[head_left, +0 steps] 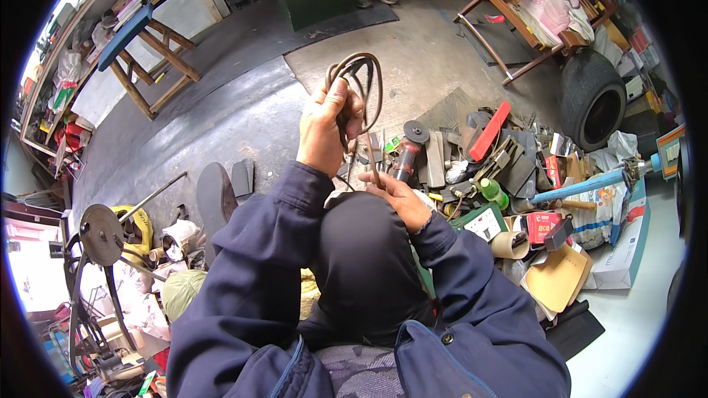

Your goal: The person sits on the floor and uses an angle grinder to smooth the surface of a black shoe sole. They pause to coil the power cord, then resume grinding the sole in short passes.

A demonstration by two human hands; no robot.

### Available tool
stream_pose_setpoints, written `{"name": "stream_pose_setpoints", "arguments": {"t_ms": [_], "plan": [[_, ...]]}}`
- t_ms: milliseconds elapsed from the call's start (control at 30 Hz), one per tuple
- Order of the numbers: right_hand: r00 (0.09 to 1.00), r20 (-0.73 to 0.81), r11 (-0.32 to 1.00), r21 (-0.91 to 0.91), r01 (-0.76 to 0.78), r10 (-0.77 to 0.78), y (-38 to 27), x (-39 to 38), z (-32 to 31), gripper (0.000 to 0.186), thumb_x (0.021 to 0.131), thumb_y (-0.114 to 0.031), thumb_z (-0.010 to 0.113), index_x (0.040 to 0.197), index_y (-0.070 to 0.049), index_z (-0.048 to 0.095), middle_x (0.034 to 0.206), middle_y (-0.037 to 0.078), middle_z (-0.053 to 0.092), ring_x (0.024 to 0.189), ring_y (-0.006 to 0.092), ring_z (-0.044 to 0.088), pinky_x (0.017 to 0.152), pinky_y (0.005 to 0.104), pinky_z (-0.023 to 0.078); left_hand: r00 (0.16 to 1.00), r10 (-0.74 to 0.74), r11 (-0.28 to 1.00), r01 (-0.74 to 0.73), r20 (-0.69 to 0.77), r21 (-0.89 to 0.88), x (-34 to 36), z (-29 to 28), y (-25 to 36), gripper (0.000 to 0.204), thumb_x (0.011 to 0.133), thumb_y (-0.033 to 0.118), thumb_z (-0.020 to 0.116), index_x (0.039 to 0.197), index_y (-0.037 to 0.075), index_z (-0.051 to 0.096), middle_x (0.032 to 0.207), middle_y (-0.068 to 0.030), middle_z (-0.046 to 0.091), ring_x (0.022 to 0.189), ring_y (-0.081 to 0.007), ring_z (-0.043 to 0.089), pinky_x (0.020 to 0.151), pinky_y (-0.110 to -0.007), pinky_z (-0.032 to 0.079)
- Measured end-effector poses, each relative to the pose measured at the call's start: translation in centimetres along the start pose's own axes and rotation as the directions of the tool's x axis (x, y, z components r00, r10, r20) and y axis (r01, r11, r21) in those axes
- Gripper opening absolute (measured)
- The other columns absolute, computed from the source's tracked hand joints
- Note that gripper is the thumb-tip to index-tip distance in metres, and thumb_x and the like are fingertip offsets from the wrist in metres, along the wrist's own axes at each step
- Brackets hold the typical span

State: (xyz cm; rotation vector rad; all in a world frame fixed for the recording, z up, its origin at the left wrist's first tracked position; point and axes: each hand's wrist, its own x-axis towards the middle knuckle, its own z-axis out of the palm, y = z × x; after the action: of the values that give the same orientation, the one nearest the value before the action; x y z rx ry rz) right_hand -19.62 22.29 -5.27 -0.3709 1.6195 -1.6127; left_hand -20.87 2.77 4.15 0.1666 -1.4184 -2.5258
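Gripping a brown cord [380, 93] in the left hand [331, 119], out beyond the black-trousered knee [361, 239]: slim, bunched in loose oval loops, a darker stretch inside; and, lower down, pinching it again in the right hand [398, 197].

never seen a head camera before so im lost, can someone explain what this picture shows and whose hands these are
There is no machine here: a person wears a wide fisheye camera on the head, looking down, so straight edges bend near the rim. Both bare hands are the wearer's. The left hand holds up a coiled brown cord. The right hand is by the bent knee, fingers at a hanging strand; whether they grip it is hard to tell. On the floor ahead lie a power tool with a round disc, a green bottle and much clutter. A tyre stands to the right.
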Motion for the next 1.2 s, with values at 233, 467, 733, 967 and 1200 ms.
{"name": "stream_pose_setpoints", "arguments": {"t_ms": [233,467,733,967,1200], "plan": [[0.962,0.120,0.729,-0.631,0.265,-0.246,-4.2,-1.6,-1.0,0.023,0.099,-0.014,0.062,0.116,0.001,0.069,0.098,0.019,0.073,0.094,0.0267,0.071,0.086,0.0369,0.054,0.970,-0.063,0.920,-0.035,0.237,0.390,-0.5,-0.2,-1.5,0.019,0.109,0.020,0.051,0.119,0.005,0.058,0.087,-0.0041,0.069,0.073,-0.0094,0.064,0.065,-0.024,0.048],[0.935,0.065,0.650,-0.701,0.292,-0.350,-12.9,-3.5,-2.7,0.010,0.090,-0.004,0.075,0.093,0.003,0.070,0.074,0.007,0.070,0.067,0.0079,0.064,0.061,0.0260,0.051,0.813,-0.445,0.821,0.203,0.375,0.534,-2.2,0.1,-2.3,0.032,0.107,0.026,0.057,0.129,0.003,0.060,0.090,0.0036,0.061,0.079,-0.0057,0.054,0.071,-0.024,0.048],[0.882,-0.051,0.782,-0.489,0.387,-0.468,-12.3,-0.2,-4.3,0.015,0.103,-0.012,0.065,0.107,0.002,0.067,0.108,0.008,0.070,0.103,0.0107,0.064,0.090,0.0261,0.051,0.749,-0.513,0.855,0.405,0.419,0.324,-2.0,-0.4,0.2,0.052,0.104,0.055,0.054,0.094,0.006,0.065,0.057,0.0076,0.036,0.047,-0.0050,0.027,0.046,-0.027,0.018],[0.931,0.014,0.931,0.016,0.365,-0.366,-9.2,-0.8,-3.4,0.035,0.100,-0.019,0.071,0.125,0.004,0.063,0.106,0.008,0.070,0.095,0.0123,0.067,0.089,0.0288,0.055,0.840,-0.392,0.913,0.406,0.375,0.045,-1.3,-1.6,1.4,0.032,0.106,0.036,0.059,0.090,0.008,0.058,0.057,0.0067,0.039,0.044,-0.0061,0.032,0.043,-0.026,0.023],[0.923,-0.131,0.858,0.339,0.385,-0.363,-9.9,-0.9,-4.3,0.036,0.098,-0.037,0.072,0.091,-0.003,0.062,0.070,0.000,0.052,0.066,0.0158,0.061,0.075,0.0407,0.059,0.900,-0.248,0.969,0.225,0.360,0.105,-0.9,-1.9,-0.2,0.023,0.095,0.017,0.071,0.110,0.005,0.058,0.080,-0.0018,0.059,0.069,-0.0136,0.059,0.081,-0.034,0.055]]}}
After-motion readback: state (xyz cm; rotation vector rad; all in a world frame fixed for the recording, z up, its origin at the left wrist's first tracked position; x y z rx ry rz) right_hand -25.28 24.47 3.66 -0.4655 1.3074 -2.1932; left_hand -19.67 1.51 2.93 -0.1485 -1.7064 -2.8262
